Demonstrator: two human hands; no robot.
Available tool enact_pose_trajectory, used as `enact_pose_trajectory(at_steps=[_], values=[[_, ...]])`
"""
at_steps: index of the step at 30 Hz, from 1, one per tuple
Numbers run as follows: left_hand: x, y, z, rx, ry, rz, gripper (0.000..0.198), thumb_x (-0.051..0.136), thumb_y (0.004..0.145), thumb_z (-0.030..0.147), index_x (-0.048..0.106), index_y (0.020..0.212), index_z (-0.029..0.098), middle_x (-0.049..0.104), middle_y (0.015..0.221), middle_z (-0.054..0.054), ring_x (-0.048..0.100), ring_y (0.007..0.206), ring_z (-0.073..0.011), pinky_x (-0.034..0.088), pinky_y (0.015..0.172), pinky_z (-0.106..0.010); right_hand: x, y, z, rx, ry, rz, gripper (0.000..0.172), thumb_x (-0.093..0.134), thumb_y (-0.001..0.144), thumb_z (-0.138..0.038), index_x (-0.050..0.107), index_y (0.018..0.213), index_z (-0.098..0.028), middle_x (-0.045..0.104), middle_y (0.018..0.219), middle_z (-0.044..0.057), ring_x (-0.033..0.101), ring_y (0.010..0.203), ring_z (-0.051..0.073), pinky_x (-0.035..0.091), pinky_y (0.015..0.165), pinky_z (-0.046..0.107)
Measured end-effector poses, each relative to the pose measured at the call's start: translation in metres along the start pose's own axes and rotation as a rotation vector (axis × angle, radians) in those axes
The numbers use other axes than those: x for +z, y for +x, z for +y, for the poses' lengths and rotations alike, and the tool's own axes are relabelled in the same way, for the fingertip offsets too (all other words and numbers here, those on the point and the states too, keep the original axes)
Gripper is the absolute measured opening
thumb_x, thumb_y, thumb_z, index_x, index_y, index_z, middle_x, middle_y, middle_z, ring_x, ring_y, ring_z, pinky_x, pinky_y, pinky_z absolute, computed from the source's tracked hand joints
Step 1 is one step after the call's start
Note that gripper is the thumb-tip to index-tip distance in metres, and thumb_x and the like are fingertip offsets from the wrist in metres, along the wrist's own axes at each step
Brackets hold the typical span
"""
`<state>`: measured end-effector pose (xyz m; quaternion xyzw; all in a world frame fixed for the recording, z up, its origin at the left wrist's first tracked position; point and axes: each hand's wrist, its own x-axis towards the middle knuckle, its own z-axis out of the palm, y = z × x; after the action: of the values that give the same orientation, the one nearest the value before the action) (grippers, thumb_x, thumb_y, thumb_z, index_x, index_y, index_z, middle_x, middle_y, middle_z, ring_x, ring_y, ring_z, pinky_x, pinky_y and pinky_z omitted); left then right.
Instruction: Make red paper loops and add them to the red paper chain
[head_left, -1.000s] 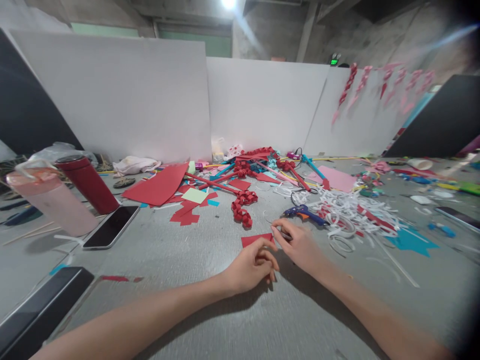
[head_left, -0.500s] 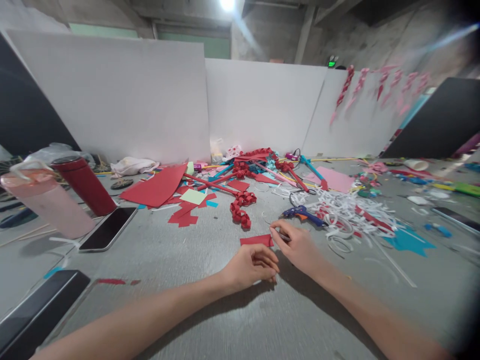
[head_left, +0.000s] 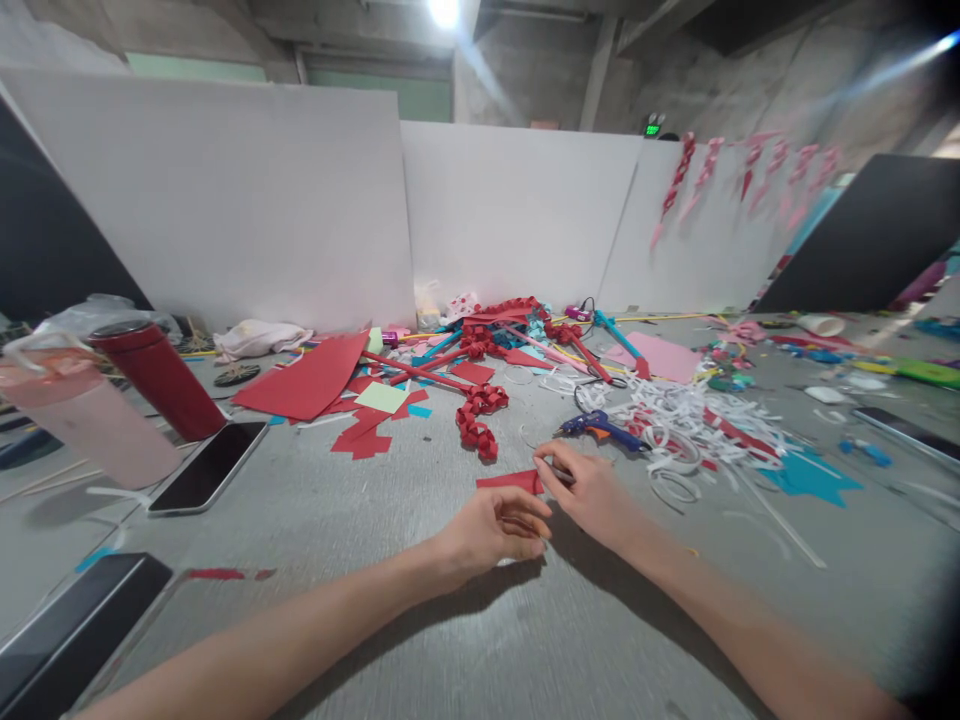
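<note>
A small red paper strip (head_left: 504,482) lies flat on the grey table just beyond my hands. My left hand (head_left: 499,527) rests on its side below the strip, fingers loosely curled and apart, with nothing visible in them. Its upper finger lies along the strip's near edge. At the strip's right end, my right hand (head_left: 589,490) is closed in a pinch. A slim dark thing shows between its fingers, too covered to name. Beyond the right hand lies a blue glue gun (head_left: 606,428). A folded red paper chain (head_left: 478,420) sits farther back.
White paper strips (head_left: 697,425) heap up at the right, over blue paper (head_left: 814,478). Red sheets (head_left: 307,378) and paper-wrapped sticks cover the back. On the left stand a red flask (head_left: 161,380) and a pink bottle (head_left: 97,420), by a phone (head_left: 210,468) and black case (head_left: 82,630).
The whole view has shifted slightly to the left. My right fingers have tilted a little at the strip's end, and the dark thing in them shows more. My left hand keeps its pose.
</note>
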<state>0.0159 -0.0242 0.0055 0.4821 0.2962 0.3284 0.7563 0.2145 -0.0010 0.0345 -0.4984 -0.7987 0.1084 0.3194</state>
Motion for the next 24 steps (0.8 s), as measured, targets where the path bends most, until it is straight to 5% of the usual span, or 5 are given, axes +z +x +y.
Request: enact_pose_trajectory(at_steps=[7, 10, 14, 24], values=[[0.003, 0.001, 0.002, 0.049, -0.019, 0.064, 0.057, 0.098, 0.055, 0.029, 0.067, 0.101, 0.014, 0.069, 0.091, -0.006, 0.064, 0.079, -0.0136, 0.049, 0.075, -0.028, 0.0, 0.001, -0.004, 0.034, 0.172, -0.003, 0.021, 0.052, 0.101, -0.04, 0.063, 0.106, -0.024, 0.062, 0.071, -0.002, 0.057, 0.062, 0.016, 0.041, 0.063, 0.029], [0.002, 0.005, 0.004, 0.164, -0.131, 0.17, 0.05, 0.095, 0.065, 0.035, 0.06, 0.097, 0.017, 0.063, 0.083, 0.0, 0.057, 0.067, -0.0085, 0.043, 0.065, -0.023, 0.003, 0.001, -0.012, 0.113, 0.508, -0.031, 0.024, 0.059, 0.098, -0.044, 0.059, 0.111, -0.024, 0.067, 0.08, -0.001, 0.06, 0.065, 0.015, 0.047, 0.064, 0.028], [-0.002, 0.008, 0.007, 0.191, -0.29, 0.178, 0.047, 0.091, 0.073, 0.037, 0.056, 0.096, 0.017, 0.056, 0.073, 0.004, 0.048, 0.058, -0.0052, 0.034, 0.059, -0.02, 0.007, -0.003, -0.023, 0.127, 0.894, -0.04, 0.037, 0.07, 0.091, -0.041, 0.052, 0.12, -0.027, 0.072, 0.109, 0.004, 0.069, 0.092, 0.02, 0.055, 0.082, 0.035], [-0.004, 0.008, 0.006, 0.141, -0.354, 0.142, 0.05, 0.091, 0.072, 0.037, 0.055, 0.101, 0.018, 0.05, 0.071, 0.006, 0.044, 0.058, -0.0053, 0.034, 0.059, -0.02, 0.009, -0.01, -0.03, 0.118, 0.943, 0.055, 0.039, 0.079, 0.084, -0.034, 0.057, 0.116, -0.029, 0.073, 0.108, 0.004, 0.069, 0.1, 0.022, 0.055, 0.09, 0.039]])
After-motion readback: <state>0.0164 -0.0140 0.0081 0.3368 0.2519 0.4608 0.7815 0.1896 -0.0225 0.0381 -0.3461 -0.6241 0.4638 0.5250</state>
